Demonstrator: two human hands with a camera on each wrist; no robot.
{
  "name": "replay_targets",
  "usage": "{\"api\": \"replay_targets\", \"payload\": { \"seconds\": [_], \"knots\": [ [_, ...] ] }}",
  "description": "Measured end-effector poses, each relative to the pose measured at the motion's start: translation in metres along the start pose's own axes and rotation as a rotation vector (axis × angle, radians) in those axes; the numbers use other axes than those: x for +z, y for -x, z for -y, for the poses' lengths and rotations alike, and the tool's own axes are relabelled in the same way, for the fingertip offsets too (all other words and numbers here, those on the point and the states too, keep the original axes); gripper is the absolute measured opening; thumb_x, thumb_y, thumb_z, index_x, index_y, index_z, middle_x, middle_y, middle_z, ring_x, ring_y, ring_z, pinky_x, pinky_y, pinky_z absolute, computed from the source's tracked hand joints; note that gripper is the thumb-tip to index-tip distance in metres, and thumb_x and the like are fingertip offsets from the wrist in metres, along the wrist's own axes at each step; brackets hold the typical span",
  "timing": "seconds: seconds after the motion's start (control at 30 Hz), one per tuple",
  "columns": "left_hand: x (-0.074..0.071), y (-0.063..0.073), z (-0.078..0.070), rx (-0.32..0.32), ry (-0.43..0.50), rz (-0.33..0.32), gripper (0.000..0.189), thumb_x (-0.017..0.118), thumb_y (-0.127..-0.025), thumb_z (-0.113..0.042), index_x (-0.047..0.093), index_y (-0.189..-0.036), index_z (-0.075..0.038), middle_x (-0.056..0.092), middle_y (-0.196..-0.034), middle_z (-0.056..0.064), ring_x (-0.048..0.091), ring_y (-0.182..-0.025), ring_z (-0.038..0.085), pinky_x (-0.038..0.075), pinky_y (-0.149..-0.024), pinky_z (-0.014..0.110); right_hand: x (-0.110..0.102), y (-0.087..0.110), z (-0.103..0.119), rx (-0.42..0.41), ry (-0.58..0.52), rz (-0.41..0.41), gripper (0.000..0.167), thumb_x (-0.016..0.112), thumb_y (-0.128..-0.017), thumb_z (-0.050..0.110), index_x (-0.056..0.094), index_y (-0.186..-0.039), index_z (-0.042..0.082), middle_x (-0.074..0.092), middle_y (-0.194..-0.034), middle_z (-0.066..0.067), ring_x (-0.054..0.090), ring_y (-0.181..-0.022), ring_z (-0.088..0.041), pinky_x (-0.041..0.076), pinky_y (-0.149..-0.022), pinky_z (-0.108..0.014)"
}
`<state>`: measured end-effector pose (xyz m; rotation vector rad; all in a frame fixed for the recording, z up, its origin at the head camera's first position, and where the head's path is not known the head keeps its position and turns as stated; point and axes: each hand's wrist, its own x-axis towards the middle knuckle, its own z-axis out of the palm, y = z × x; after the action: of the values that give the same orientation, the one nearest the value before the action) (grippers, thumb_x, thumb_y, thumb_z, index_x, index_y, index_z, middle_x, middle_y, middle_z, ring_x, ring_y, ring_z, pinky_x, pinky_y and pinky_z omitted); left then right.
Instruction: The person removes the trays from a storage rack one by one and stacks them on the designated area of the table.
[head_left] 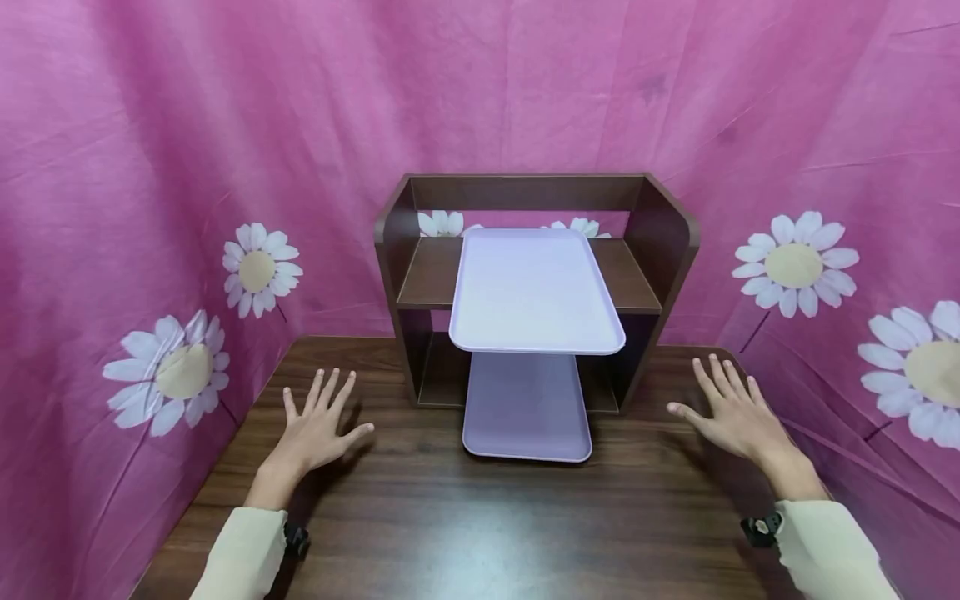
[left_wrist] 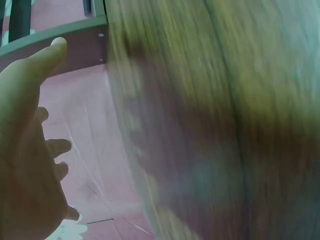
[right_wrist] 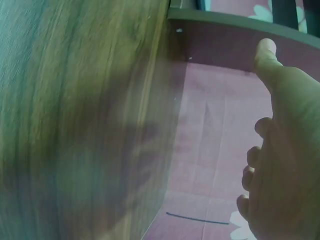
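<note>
My left hand [head_left: 318,429] hovers over the table's left side with straight, spread fingers and nothing in it. On the opposite side my right hand [head_left: 738,421] is held the same way, palm down, its shadow on the wood below. Between them stands a dark brown two-level shelf [head_left: 528,192]. A pale lilac tray [head_left: 536,292] lies on its upper board and juts out over the front. Beneath it a second lilac tray [head_left: 527,417] sticks out of the lower level, its back part hidden. Both wrist views show the hands [left_wrist: 25,150] [right_wrist: 290,150] apart from the shelf side.
The brown wooden table [head_left: 480,525] reaches back under the shelf. A pink curtain [head_left: 322,108] with large white daisies [head_left: 795,264] hangs behind and along both sides, close to the table's edges. Each wrist carries a small black device [head_left: 761,529].
</note>
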<state>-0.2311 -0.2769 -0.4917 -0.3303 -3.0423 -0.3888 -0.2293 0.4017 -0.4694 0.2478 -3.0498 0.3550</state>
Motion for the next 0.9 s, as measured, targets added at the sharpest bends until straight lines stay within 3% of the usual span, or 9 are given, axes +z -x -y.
{"api": "replay_targets", "payload": {
  "seconds": [0.17, 0.23, 0.3, 0.4, 0.47, 0.57, 0.7, 0.8, 0.9],
  "knots": [
    [-0.001, 0.001, -0.01, 0.042, 0.028, -0.054, 0.09, 0.067, -0.101, -0.052, 0.023, -0.17, -0.016, 0.027, -0.173, 0.024, 0.014, -0.163, 0.047, 0.001, -0.119, 0.088, -0.007, -0.003, 0.011, -0.001, -0.006, -0.03, 0.1, 0.053, -0.104, 0.065, 0.013, -0.168, -0.001, 0.016, -0.168, -0.041, 0.014, -0.158, -0.059, 0.013, -0.124, -0.078],
    [-0.002, 0.002, -0.018, 0.071, 0.055, -0.096, 0.083, 0.069, -0.102, -0.046, 0.032, -0.167, -0.011, 0.039, -0.167, 0.026, 0.029, -0.159, 0.048, 0.016, -0.12, 0.085, -0.012, -0.004, 0.017, 0.021, -0.007, -0.072, 0.095, 0.054, -0.104, 0.065, 0.024, -0.166, -0.001, 0.036, -0.158, -0.044, 0.038, -0.147, -0.062, 0.034, -0.113, -0.079],
    [-0.002, 0.004, -0.027, 0.09, 0.083, -0.131, 0.073, 0.07, -0.103, -0.04, 0.041, -0.162, -0.007, 0.05, -0.159, 0.028, 0.043, -0.15, 0.049, 0.033, -0.117, 0.08, -0.019, -0.004, 0.025, 0.043, -0.021, -0.126, 0.086, 0.056, -0.104, 0.063, 0.037, -0.162, 0.001, 0.05, -0.145, -0.044, 0.053, -0.13, -0.064, 0.046, -0.095, -0.079],
    [-0.002, 0.006, -0.043, 0.102, 0.124, -0.161, 0.058, 0.069, -0.104, -0.031, 0.054, -0.153, -0.003, 0.061, -0.148, 0.029, 0.058, -0.137, 0.049, 0.049, -0.109, 0.07, -0.028, -0.004, 0.038, 0.051, -0.078, -0.237, 0.067, 0.062, -0.105, 0.054, 0.056, -0.151, 0.006, 0.065, -0.129, -0.039, 0.063, -0.111, -0.064, 0.048, -0.077, -0.077],
    [-0.002, 0.008, -0.053, 0.095, 0.147, -0.176, 0.05, 0.068, -0.105, -0.029, 0.06, -0.147, -0.003, 0.067, -0.14, 0.025, 0.065, -0.129, 0.045, 0.055, -0.103, 0.065, -0.034, -0.006, 0.046, 0.029, -0.127, -0.32, 0.052, 0.069, -0.103, 0.045, 0.067, -0.139, 0.008, 0.072, -0.122, -0.033, 0.067, -0.106, -0.06, 0.049, -0.077, -0.076],
    [-0.001, 0.008, -0.067, 0.097, 0.195, -0.216, 0.039, 0.07, -0.104, -0.023, 0.068, -0.137, -0.003, 0.075, -0.125, 0.017, 0.073, -0.113, 0.038, 0.06, -0.094, 0.059, -0.044, -0.008, 0.058, -0.021, -0.194, -0.436, 0.028, 0.076, -0.099, 0.029, 0.078, -0.118, 0.008, 0.079, -0.105, -0.023, 0.074, -0.092, -0.047, 0.053, -0.077, -0.063],
    [0.002, 0.007, -0.083, 0.087, 0.289, -0.257, 0.023, 0.073, -0.099, -0.014, 0.073, -0.121, -0.005, 0.078, -0.102, 0.005, 0.074, -0.088, 0.022, 0.062, -0.08, 0.045, -0.058, -0.012, 0.069, -0.079, -0.26, -0.508, 0.008, 0.079, -0.096, 0.017, 0.083, -0.1, 0.01, 0.082, -0.091, -0.013, 0.068, -0.075, -0.004, 0.05, -0.068, -0.025],
    [0.006, 0.007, -0.094, 0.054, 0.388, -0.252, 0.01, 0.075, -0.096, -0.008, 0.074, -0.107, -0.007, 0.075, -0.09, 0.001, 0.069, -0.078, 0.013, 0.06, -0.074, 0.033, -0.067, -0.014, 0.075, -0.099, -0.318, -0.503, 0.009, 0.076, -0.099, 0.014, 0.083, -0.101, 0.009, 0.082, -0.089, -0.012, 0.055, -0.074, 0.017, 0.042, -0.064, -0.008],
    [0.01, 0.008, -0.106, 0.01, 0.497, -0.229, 0.009, 0.075, -0.093, -0.002, 0.073, -0.095, -0.01, 0.073, -0.081, -0.002, 0.065, -0.074, 0.009, 0.056, -0.07, 0.024, -0.074, -0.015, 0.081, -0.095, -0.365, -0.487, 0.015, 0.073, -0.102, 0.015, 0.081, -0.109, 0.007, 0.081, -0.095, -0.016, 0.053, -0.078, 0.024, 0.042, -0.067, -0.005]
  ]
}}
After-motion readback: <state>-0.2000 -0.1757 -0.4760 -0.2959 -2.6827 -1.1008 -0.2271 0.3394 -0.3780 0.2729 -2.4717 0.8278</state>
